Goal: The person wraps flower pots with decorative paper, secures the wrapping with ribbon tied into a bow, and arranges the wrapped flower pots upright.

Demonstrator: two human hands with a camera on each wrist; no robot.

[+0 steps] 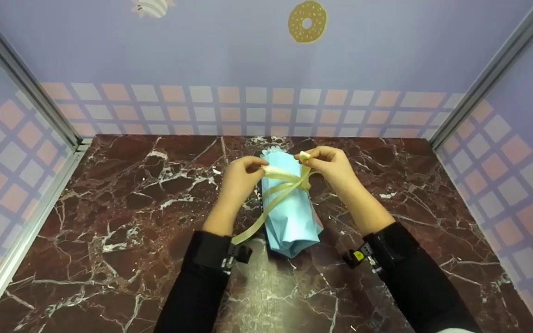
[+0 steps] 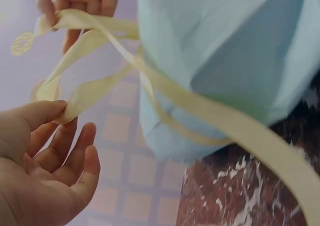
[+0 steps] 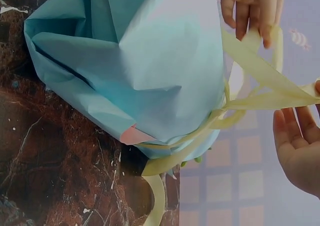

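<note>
A light-blue paper-wrapped bundle (image 1: 292, 217) lies on the marbled table, its folded paper end toward me. Pale yellow ribbon (image 1: 279, 188) goes round its middle and gathers at the bundle's right side. On the left, my left hand (image 1: 239, 178) pinches a loop of the ribbon between thumb and fingers; the left wrist view shows this loop (image 2: 92, 93) with the other fingers loosely bent. My right hand (image 1: 333, 166) pinches another folded piece of ribbon above the bundle's right edge. One long ribbon tail (image 1: 250, 231) hangs down toward my left wrist.
The dark red marbled tabletop (image 1: 123, 212) spreads around the bundle. Behind it stands a lilac wall (image 1: 229, 55) with a checkered band and a donut picture (image 1: 307, 22). Side walls close in the table at left and right. Each wrist carries a small camera.
</note>
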